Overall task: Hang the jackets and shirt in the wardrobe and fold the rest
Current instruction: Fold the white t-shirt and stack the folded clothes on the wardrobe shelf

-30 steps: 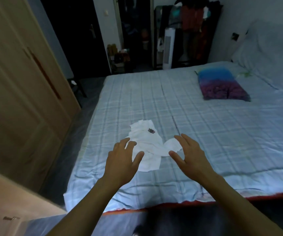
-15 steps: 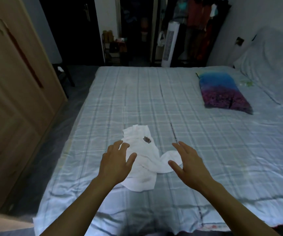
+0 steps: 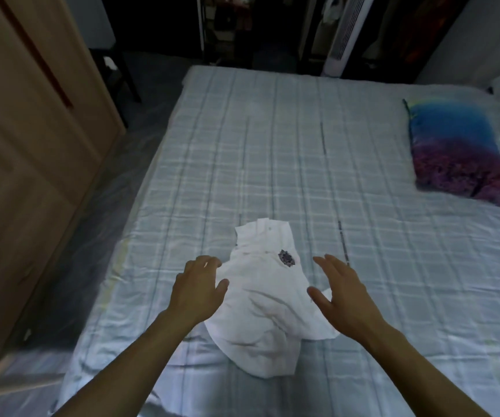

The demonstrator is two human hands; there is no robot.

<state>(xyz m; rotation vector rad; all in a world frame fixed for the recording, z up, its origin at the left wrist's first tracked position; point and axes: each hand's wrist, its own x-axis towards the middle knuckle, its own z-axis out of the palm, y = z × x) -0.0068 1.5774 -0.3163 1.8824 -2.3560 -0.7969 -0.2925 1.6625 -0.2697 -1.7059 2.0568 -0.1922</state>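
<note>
Standing at the far left: a wooden wardrobe (image 3: 26, 152), doors closed, with a strip of dark floor (image 3: 98, 236) running between it and the bed.

Reaching in over the near edge of the bed (image 3: 272, 164): the left hand (image 3: 199, 288), palm down, fingers spread and only lightly bent, gripping nothing. Overlapping the left edge of the white garment (image 3: 260, 311), thumb pointing toward the cloth; whether actually touching or just hovering above is not possible to tell.

Lying crumpled on the checked bedsheet, between the two hands: the white garment, its narrow end pointing away from the person and its bunched lower part nearest the bed's edge. Showing on it, closer to the right hand: a small dark patch (image 3: 286, 257).

Coming in on the garment's right side: the right hand (image 3: 343, 291), palm down and turned slightly inward, fingers extended and apart, holding nothing. Covering part of the cloth's right flap, fingertips pointing past the patch; contact not clear.

Resting well apart at the far right of the bed: a blue and purple pillow (image 3: 456, 155).
</note>
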